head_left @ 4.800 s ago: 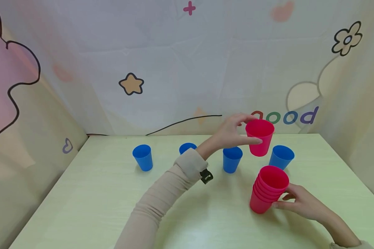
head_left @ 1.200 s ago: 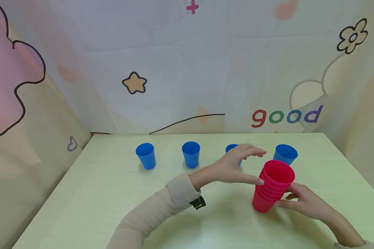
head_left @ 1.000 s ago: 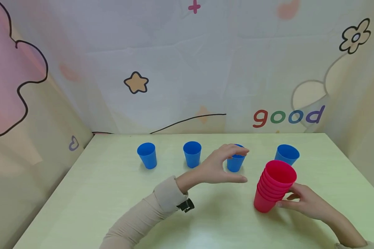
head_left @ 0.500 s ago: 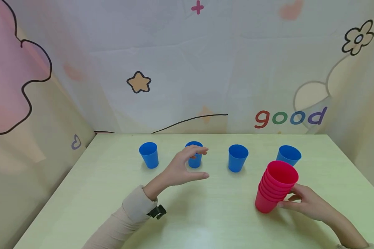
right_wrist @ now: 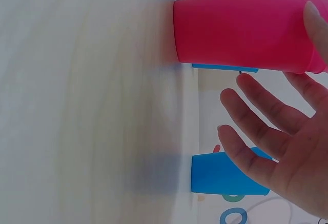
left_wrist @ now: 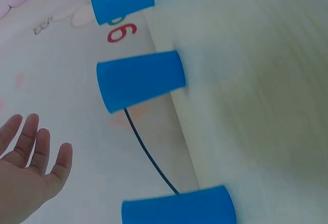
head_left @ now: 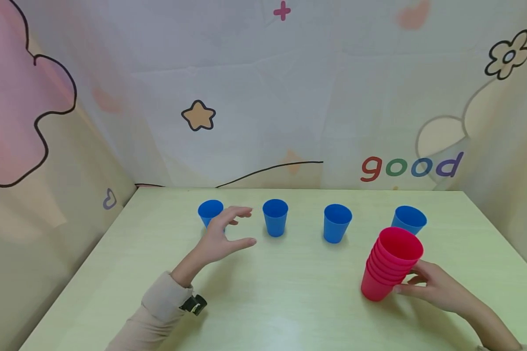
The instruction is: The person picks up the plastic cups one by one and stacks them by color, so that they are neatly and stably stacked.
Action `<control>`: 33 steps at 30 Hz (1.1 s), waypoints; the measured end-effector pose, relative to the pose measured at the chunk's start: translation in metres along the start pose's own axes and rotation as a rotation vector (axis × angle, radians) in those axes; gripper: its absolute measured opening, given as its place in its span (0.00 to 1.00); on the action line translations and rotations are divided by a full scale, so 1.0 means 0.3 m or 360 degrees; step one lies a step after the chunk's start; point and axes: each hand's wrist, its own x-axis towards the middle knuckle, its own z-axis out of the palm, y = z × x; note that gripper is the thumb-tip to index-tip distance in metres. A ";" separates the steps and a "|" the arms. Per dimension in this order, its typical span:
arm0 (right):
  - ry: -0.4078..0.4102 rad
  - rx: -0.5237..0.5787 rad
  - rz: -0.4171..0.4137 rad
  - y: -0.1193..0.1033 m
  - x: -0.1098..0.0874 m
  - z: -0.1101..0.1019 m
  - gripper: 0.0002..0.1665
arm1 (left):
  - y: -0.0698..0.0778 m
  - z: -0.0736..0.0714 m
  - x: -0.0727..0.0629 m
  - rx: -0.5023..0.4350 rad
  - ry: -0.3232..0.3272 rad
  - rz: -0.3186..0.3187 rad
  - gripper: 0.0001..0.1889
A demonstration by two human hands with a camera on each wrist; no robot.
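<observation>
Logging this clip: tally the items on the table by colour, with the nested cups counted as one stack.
Blue cups: 4
Red stack: 1
Total: 5
</observation>
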 end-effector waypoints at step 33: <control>0.0051 -0.0051 -0.0028 0.000 -0.006 0.006 0.25 | -0.336 -0.196 -0.003 0.0341 0.0130 -0.0676 0.40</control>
